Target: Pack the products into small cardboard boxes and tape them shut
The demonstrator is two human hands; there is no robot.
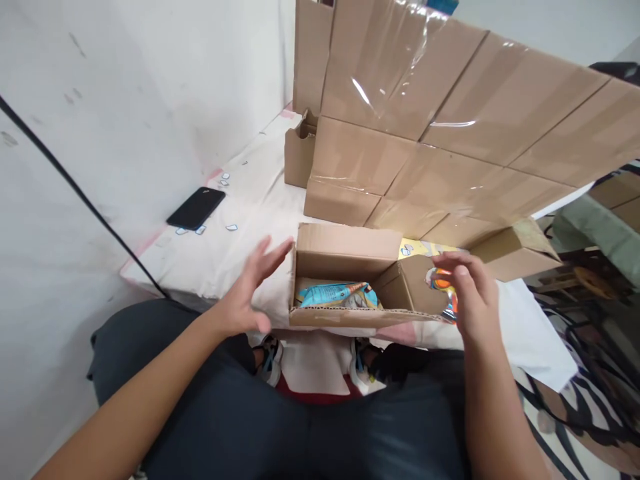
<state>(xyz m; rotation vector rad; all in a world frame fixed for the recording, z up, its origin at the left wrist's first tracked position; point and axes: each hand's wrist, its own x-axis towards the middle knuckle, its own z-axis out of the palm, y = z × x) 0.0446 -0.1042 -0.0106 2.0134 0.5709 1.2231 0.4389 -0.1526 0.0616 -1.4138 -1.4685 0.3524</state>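
Note:
An open cardboard box (345,317) sits at the bed's near edge, just in front of my knees. Inside it lies a light blue printed packet (333,295). My left hand (250,290) is beside the box's left wall, fingers spread, holding nothing. On the right, my right hand (473,293) has its fingers bent around a shiny orange packet (442,280) next to the box's right flap (423,280). The hand covers part of this packet, so its full shape is hidden.
Taped cardboard boxes (370,153) are stacked behind the open box. A smaller open carton (299,157) stands at their left, another open carton (515,250) at their right. A black phone (196,208) lies on the sheet by the wall. A black cable (85,200) crosses at left.

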